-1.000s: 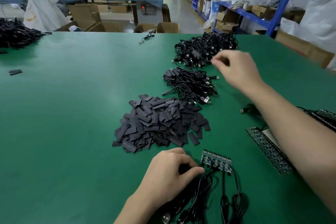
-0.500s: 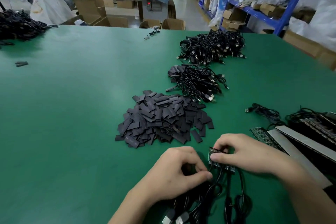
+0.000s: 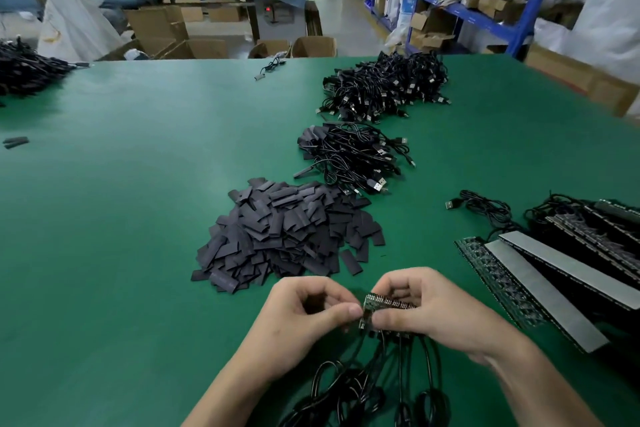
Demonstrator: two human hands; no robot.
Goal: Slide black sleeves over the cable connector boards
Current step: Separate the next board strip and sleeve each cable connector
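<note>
A strip of small connector boards with black cables hanging from it is lifted just above the green table near the front edge. My right hand grips the strip from the right. My left hand pinches the board at the strip's left end between thumb and forefinger. A heap of flat black sleeves lies just beyond my hands.
Two piles of black USB cables lie farther back. Panels of boards with grey strips and a loose cable sit at the right. Another cable pile is far left. Shelving and cardboard boxes stand beyond the table.
My right hand came back from the far cable pile to the board strip. Both hands then lifted the strip off the table and closed on it.
</note>
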